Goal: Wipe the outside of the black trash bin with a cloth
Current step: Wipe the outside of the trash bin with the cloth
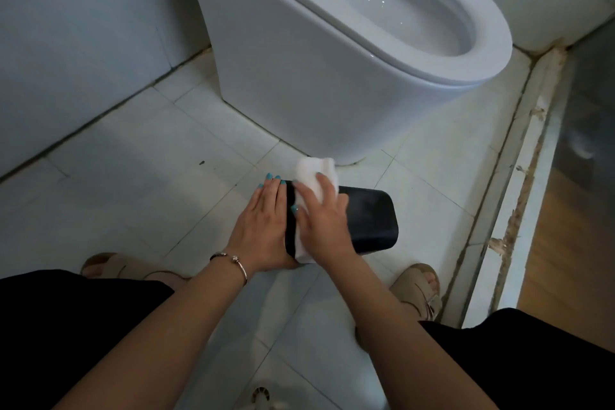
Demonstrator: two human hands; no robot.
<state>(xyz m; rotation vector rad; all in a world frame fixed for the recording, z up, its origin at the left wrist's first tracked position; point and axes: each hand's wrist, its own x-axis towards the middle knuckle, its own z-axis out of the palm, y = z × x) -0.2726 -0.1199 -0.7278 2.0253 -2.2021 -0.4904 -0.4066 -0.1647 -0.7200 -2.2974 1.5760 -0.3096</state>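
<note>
One black trash bin (362, 220), one white cloth (314, 176), two hands at work, and that's the whole cast down here on the tiled floor (139, 176). The bin lies tipped on its side, just in front of the base of the single white toilet (299, 76) and between the person's two sandalled feet (421, 289). Its long axis runs left to right across the view, tilting slightly downward toward the right; the rounded closed end points right, toward the raised threshold strip (519, 176), and the other end sits under the hands on the left. What's inside the bin cannot be seen from here. The toilet bowl stands open, seat down, with a little clear water in the bottom.

The left hand (266, 220) lies flat, fingers straight, pressing on the bin's left end; its grip is relaxed, steadying rather than clutching. A thin bracelet (233, 260) circles that wrist. The right hand (321, 213) has its grip on the cloth, fingers curled over it and pressing it against the bin's upper side near the left end. The cloth bunches up beyond the fingertips and also drapes down the bin's near side below the palm.
</note>
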